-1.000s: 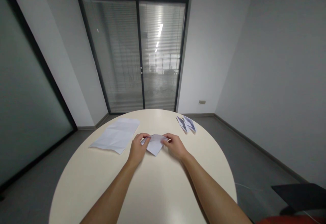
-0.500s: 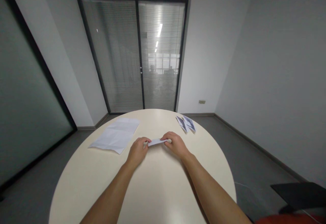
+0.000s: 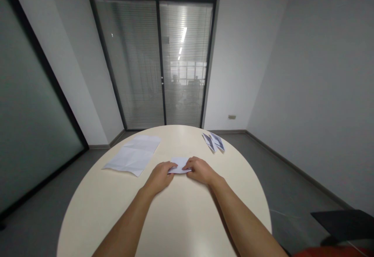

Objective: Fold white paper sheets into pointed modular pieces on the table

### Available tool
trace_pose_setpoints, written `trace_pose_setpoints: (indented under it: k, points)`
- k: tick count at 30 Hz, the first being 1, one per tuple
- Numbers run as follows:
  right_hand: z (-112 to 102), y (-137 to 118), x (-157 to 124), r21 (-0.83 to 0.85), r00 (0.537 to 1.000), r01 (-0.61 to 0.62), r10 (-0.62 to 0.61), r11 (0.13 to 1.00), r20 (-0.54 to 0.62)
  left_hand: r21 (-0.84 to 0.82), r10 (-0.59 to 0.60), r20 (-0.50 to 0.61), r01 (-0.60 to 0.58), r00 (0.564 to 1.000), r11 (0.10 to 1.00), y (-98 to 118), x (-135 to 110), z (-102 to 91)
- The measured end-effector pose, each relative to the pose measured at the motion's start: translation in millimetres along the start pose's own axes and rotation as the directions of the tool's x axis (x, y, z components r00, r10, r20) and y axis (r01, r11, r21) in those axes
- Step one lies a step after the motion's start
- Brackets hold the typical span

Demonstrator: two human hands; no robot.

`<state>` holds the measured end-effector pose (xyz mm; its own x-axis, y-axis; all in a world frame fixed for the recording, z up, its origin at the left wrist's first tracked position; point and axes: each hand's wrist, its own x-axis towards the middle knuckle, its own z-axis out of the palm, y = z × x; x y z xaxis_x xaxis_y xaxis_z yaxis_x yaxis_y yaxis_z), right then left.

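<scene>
A small folded piece of white paper (image 3: 180, 163) is held between my two hands over the middle of the round table (image 3: 175, 218). My left hand (image 3: 161, 174) grips its left end, with the fingers over the top and the thumb at the near edge. Around the right end, my right hand (image 3: 200, 169) is closed, fingertips pressed on the paper's face. The broad side of the paper now faces up towards me. My fingers cover both of its ends.
A larger creased white sheet (image 3: 133, 155) lies at the table's left. Two folded paper pieces with dark printed patches (image 3: 214, 142) lie at the far right. A black flat object (image 3: 344, 222) and something red (image 3: 330, 251) are beyond the table at lower right.
The folded paper has tipped from a thin, nearly edge-on strip to showing its broad face. Both hands have come slightly lower and nearer to me, still holding it.
</scene>
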<state>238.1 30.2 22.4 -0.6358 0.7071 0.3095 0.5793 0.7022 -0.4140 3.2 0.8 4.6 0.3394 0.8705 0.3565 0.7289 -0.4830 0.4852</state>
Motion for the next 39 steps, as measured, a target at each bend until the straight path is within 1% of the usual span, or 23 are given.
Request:
trace_pose_setpoints:
  k: [3,8,12,16,23,32,36,39]
  points:
    - [0.7,0.2,0.0,0.002,1.000,0.005,-0.005,1.000,0.006,0.016,0.031,0.016,-0.031,0.999,0.999,2.8,-0.3,-0.7]
    - [5.2,4.6,-0.4,0.038,1.000,0.008,-0.009,0.999,0.020,0.040,0.004,0.046,-0.006,0.999,0.999,-1.1,0.1,2.7]
    - [9.9,8.5,-1.7,0.044,1.000,-0.008,0.007,0.999,0.021,0.027,0.023,0.036,-0.024,0.999,0.999,-2.0,0.7,3.1]
    - [10.4,8.8,-1.7,0.021,0.999,-0.033,0.033,0.999,0.018,0.058,0.042,0.009,-0.043,0.999,0.997,0.8,-0.1,1.3]
    - [11.0,13.4,2.1,-0.018,0.999,-0.029,0.029,0.999,-0.014,0.113,0.001,0.014,-0.002,1.000,0.994,4.1,-1.6,-1.0]
    - [5.3,9.2,2.0,-0.027,0.991,-0.133,0.132,0.991,-0.018,0.119,-0.018,0.054,0.012,0.998,0.993,10.7,-0.1,-5.1]
    - [5.9,8.8,2.2,0.009,0.979,-0.204,0.204,0.979,-0.009,0.157,-0.034,0.041,0.028,0.999,0.987,9.0,1.5,-3.6]
    - [6.5,7.8,2.5,0.030,0.974,-0.223,0.224,0.974,-0.026,0.201,-0.054,0.031,0.047,0.998,0.979,8.0,2.5,-2.2]
